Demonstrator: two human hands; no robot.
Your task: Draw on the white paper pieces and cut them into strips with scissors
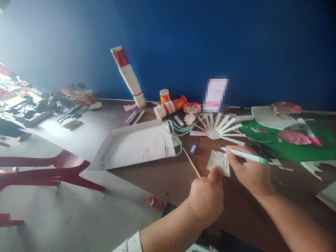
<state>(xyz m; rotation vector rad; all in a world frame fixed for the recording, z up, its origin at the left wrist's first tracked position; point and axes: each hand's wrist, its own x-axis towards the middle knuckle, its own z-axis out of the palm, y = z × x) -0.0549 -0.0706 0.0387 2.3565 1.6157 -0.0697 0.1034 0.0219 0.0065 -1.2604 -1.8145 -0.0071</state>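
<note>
At four o'clock: my left hand (206, 201), clasping wooden stick (191, 162), pins line-drawn paper (218, 160); my right hand (252, 175) pinches felt-tip marker (245, 155), apparently for outlining, next stroke needing steadiness.

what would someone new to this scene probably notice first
Probably the tall, tilted stack of paper cups, left of centre before the blue wall. Next, perhaps, the two hands at lower right: the right hand holds a marker, while a finger of the left hand touches a small drawing. Just beyond them, a cut cup spreads its white strips.
</note>
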